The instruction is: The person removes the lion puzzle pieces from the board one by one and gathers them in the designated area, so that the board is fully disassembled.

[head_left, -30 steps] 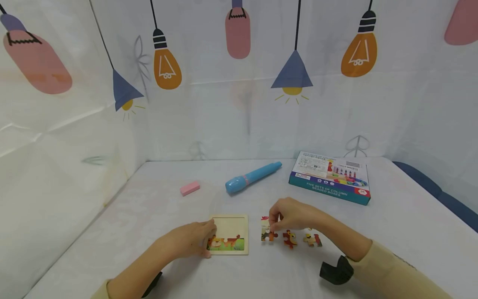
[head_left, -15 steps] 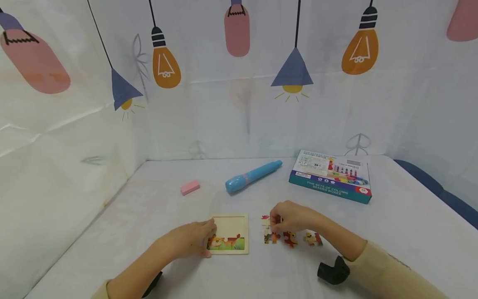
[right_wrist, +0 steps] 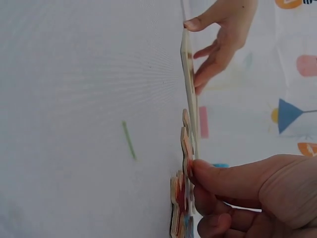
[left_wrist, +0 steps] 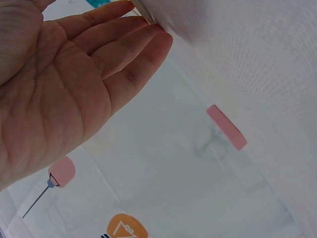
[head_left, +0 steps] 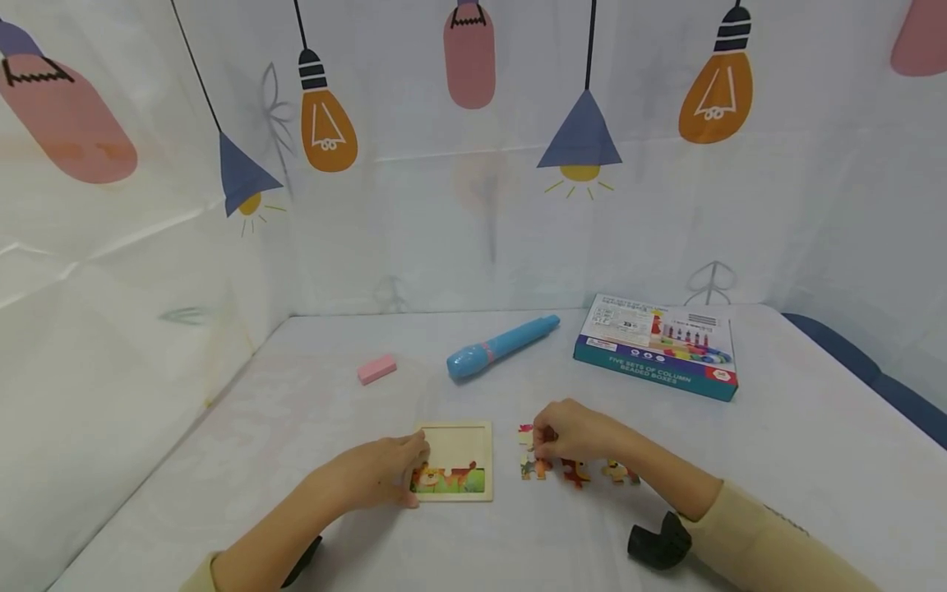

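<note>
My left hand (head_left: 377, 475) rests on the left side of a square wooden puzzle tray (head_left: 488, 460); the left wrist view shows its fingers (left_wrist: 124, 64) nearly straight against the edge. Along the tray's bottom lies a strip of fitted puzzle pieces (head_left: 451, 480) with an animal picture. To the right, my right hand (head_left: 577, 429) pinches a jigsaw piece (head_left: 528, 469) between thumb and fingers, partly covering it. In the right wrist view the thumb (right_wrist: 213, 171) touches a piece's edge. Beside that hand lie a brown piece (head_left: 575, 473) and a yellow-and-red piece (head_left: 616, 471).
Behind the tray lie a pink block (head_left: 377, 369) and a blue microphone-shaped tube (head_left: 503, 345). A boxed bead set (head_left: 654, 347) lies at the back right. A patterned white curtain (head_left: 414, 230) hangs behind the white-covered table (head_left: 296, 370).
The right hand's piece has shifted slightly to the right and then a little back left, near the piece above it. The left hand and tray have stayed in place.
</note>
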Demonstrator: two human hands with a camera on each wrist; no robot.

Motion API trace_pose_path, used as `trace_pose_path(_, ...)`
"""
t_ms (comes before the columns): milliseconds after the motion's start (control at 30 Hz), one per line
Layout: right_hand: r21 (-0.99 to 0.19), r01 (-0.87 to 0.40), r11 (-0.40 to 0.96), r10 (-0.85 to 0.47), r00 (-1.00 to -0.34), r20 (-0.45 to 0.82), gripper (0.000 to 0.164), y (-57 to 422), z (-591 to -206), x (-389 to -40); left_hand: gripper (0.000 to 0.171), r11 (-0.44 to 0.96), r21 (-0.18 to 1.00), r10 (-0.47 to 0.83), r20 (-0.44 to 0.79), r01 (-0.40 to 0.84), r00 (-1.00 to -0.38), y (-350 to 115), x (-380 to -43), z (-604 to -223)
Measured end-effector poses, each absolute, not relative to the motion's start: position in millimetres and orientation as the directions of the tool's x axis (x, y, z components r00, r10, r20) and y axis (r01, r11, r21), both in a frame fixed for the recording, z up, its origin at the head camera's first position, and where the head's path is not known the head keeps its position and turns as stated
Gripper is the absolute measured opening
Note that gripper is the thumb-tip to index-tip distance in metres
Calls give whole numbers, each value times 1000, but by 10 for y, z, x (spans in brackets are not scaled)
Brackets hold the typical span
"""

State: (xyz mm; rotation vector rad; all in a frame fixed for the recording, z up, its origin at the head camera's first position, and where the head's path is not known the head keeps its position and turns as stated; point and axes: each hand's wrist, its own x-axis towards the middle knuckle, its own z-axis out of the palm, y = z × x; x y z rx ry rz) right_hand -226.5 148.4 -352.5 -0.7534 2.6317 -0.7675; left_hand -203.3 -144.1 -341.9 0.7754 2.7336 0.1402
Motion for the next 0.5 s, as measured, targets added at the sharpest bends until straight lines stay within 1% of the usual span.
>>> trace_pose_path(233,-592,-396,702,-565,-816,-125,11,1489,-3503,-2253,74,851,179,524,-249,494,-814,-1450,-2024,-3423)
trace_pose_path(500,-561,-428,708,-565,-821,-86,8,1511,-3418,-2262,69,833,178,554,-244,525,-796,-1454,-2030,-3427)
